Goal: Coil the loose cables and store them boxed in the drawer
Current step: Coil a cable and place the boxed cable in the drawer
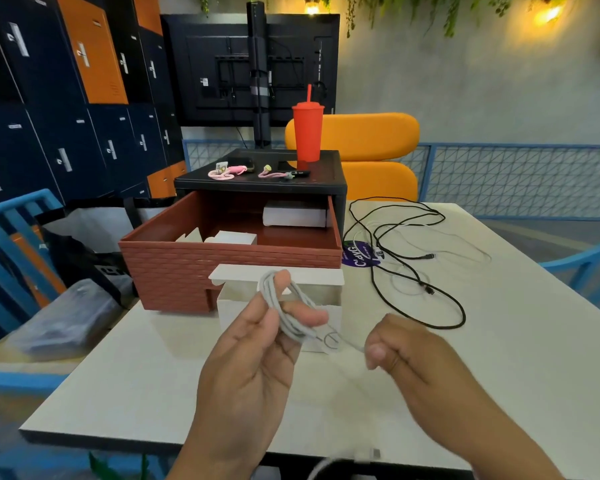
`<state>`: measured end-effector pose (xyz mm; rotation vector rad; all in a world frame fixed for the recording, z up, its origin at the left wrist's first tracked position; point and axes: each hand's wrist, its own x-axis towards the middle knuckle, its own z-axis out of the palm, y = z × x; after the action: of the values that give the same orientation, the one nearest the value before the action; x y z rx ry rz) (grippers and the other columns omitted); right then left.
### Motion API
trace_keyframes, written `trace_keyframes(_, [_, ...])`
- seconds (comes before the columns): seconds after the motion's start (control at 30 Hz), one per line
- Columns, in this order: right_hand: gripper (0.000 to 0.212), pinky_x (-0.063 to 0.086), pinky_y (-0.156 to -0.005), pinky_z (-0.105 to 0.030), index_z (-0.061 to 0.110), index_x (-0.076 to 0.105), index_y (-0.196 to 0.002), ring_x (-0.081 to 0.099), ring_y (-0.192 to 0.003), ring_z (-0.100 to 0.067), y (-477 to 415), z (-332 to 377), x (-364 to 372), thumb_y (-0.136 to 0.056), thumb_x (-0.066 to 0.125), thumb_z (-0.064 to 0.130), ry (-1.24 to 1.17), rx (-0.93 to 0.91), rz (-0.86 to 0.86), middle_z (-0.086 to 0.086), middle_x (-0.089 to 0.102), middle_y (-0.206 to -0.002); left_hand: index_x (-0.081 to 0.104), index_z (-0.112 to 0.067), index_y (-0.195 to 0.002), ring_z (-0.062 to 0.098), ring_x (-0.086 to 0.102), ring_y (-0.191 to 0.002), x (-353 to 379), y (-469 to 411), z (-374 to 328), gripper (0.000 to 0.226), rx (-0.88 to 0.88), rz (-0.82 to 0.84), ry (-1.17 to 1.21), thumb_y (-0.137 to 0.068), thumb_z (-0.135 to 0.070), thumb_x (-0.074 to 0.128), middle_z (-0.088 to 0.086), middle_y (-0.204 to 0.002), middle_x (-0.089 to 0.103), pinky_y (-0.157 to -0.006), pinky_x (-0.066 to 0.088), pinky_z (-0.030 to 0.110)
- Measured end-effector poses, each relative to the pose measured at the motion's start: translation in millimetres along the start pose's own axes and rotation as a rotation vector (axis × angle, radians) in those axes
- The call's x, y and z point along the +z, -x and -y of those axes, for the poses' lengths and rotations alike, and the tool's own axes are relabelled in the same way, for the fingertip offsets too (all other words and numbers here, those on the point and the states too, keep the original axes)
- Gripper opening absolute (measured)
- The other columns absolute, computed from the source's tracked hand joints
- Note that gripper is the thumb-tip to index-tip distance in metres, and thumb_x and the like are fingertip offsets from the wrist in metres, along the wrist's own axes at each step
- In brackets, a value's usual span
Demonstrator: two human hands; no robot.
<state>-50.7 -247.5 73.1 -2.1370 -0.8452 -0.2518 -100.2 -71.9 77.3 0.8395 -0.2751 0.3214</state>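
My left hand (257,344) is raised over the table with a grey-white cable (284,313) looped several times round its fingers and thumb. The cable's free end runs right into my right hand (406,351), which pinches it with curled fingers. Just behind the hands stands a small open white box (323,292) with its lid flap up. Behind that, a brick-red drawer (229,268) is pulled out of a black cabinet (260,183); white boxes (293,214) lie inside it. Loose black cables (416,282) and thin white cables sprawl on the table to the right.
A red tumbler with a straw (307,133) and pink cords (224,172) sit on the cabinet top. A purple sticker (359,258) lies by the drawer. Orange chair (364,147) behind, blue chairs (11,223) left and right, a plastic-wrapped item (63,320) at left.
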Motion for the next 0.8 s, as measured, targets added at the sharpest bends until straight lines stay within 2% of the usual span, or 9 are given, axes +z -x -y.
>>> trace_keyframes(0.1, [0.024,0.035,-0.059,-0.013,0.045,0.051,-0.069,0.049,-0.065,-0.003,4.7,5.1,20.7,-0.079,0.034,0.059,-0.134,0.007,0.073,0.020,0.054,-0.066,0.067,-0.022,-0.104,0.000,0.064,-0.090,7.1,1.4,4.5,0.032,0.054,-0.033,-0.423,-0.079,-0.021,0.048,0.001,-0.083,0.073,-0.082,0.047,0.013])
trace_keyframes(0.17, [0.022,0.033,-0.055,-0.015,0.042,0.052,-0.069,0.042,-0.055,-0.004,6.3,9.6,28.1,-0.082,0.040,0.055,-0.240,0.052,0.102,0.014,0.049,-0.056,0.059,-0.027,-0.111,-0.012,0.059,-0.091,9.8,5.2,9.2,0.033,0.129,0.022,-0.720,-0.083,-0.025,0.043,-0.012,-0.090,0.071,-0.077,0.041,0.003])
trace_keyframes(0.27, [0.012,0.033,-0.057,-0.019,0.041,0.055,-0.075,0.041,-0.057,-0.003,6.0,15.4,29.5,-0.080,0.046,0.049,-0.248,0.075,0.151,0.011,0.049,-0.060,0.036,-0.047,-0.123,-0.003,0.058,-0.094,1.3,8.0,16.8,0.037,0.197,0.084,-1.075,-0.089,-0.035,0.036,-0.025,-0.099,0.061,-0.076,0.041,0.005])
trace_keyframes(0.4, [0.006,0.038,-0.061,-0.017,0.045,0.061,-0.088,0.052,-0.064,-0.004,8.2,17.9,19.7,-0.087,0.056,0.040,-0.138,0.112,0.172,0.012,0.058,-0.070,0.014,-0.060,-0.125,0.003,0.052,-0.097,-11.4,8.1,19.6,0.035,0.252,0.190,-1.399,-0.091,-0.057,0.020,-0.025,-0.097,0.051,-0.080,0.041,0.012])
trace_keyframes(0.43, [0.008,0.036,-0.058,-0.016,0.044,0.061,-0.086,0.050,-0.062,-0.003,8.8,18.9,15.8,-0.088,0.057,0.037,-0.091,0.104,0.155,0.013,0.056,-0.068,0.011,-0.058,-0.131,0.000,0.048,-0.099,-11.4,8.7,19.7,0.042,0.264,0.230,-1.432,-0.089,-0.059,0.018,-0.027,-0.098,0.046,-0.083,0.039,0.012])
trace_keyframes(0.5, [0.009,0.038,-0.058,-0.017,0.043,0.061,-0.081,0.053,-0.065,-0.004,9.3,20.4,8.6,-0.088,0.056,0.039,-0.007,0.074,0.132,0.013,0.059,-0.072,0.026,-0.046,-0.135,-0.001,0.045,-0.098,-10.1,9.2,18.4,0.055,0.253,0.299,-1.476,-0.085,-0.066,0.016,-0.026,-0.091,0.043,-0.085,0.037,0.012])
trace_keyframes(0.6, [0.014,0.039,-0.059,-0.015,0.046,0.057,-0.068,0.055,-0.073,-0.003,9.3,24.3,-0.5,-0.081,0.052,0.046,0.082,0.015,0.096,0.020,0.060,-0.082,0.047,-0.028,-0.115,0.005,0.047,-0.080,-6.6,8.3,12.9,0.064,0.167,0.356,-1.512,-0.077,-0.076,0.028,-0.015,-0.074,0.045,-0.070,0.041,0.022])
trace_keyframes(0.7, [0.014,0.037,-0.055,-0.012,0.042,0.060,-0.076,0.053,-0.066,-0.002,8.6,27.9,-9.3,-0.066,0.055,0.052,0.037,0.012,0.024,0.019,0.058,-0.071,0.061,-0.030,-0.094,0.000,0.045,-0.060,-4.0,7.2,9.6,0.035,0.043,0.364,-1.263,-0.076,-0.060,0.057,-0.017,-0.064,0.049,-0.057,0.033,0.010])
trace_keyframes(0.8, [0.029,0.034,-0.051,-0.008,0.039,0.062,-0.073,0.049,-0.057,0.000,8.1,29.5,-12.0,-0.058,0.050,0.061,-0.017,0.007,-0.100,0.019,0.055,-0.060,0.068,-0.029,-0.081,0.000,0.042,-0.056,-2.0,7.7,5.8,0.029,-0.065,0.347,-1.014,-0.072,-0.055,0.060,-0.010,-0.059,0.051,-0.055,0.036,0.016])
